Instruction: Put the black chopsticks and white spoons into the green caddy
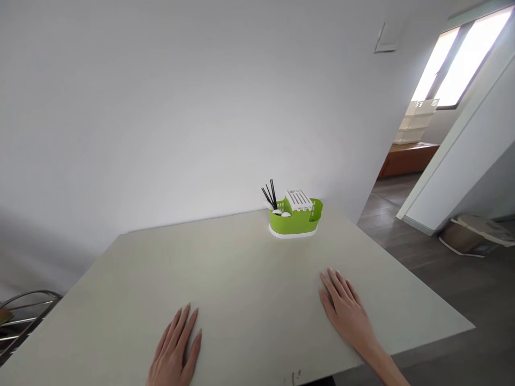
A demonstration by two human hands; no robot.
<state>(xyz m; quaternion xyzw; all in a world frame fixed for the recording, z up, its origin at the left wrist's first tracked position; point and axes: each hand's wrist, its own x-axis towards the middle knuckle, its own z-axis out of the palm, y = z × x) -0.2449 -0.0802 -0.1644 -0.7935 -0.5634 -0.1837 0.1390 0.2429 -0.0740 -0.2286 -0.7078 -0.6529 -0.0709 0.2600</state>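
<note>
My left hand (pixel 173 354) lies flat on the pale table (pixel 225 273) near its front edge, fingers stretched forward and thumb apart. Palm down on the right part of the tabletop rests my right hand (pixel 346 313), also holding nothing. Beyond it, against the wall, stands a green cutlery caddy (pixel 295 222) with a white base and a white slotted lid (pixel 299 200) over its middle. Black chopsticks (pixel 270 195) lean up out of its left compartment, beside white spoons (pixel 281 213). Neither hand touches the caddy.
A white wall (pixel 181 118) runs along the table's back edge. Left of the table is a metal rack (pixel 30 321). To the right, past a doorway, are stacked clear drawers (pixel 414 122) under a window (pixel 458 59). A bin-like container (pixel 470 236) stands on the grey floor.
</note>
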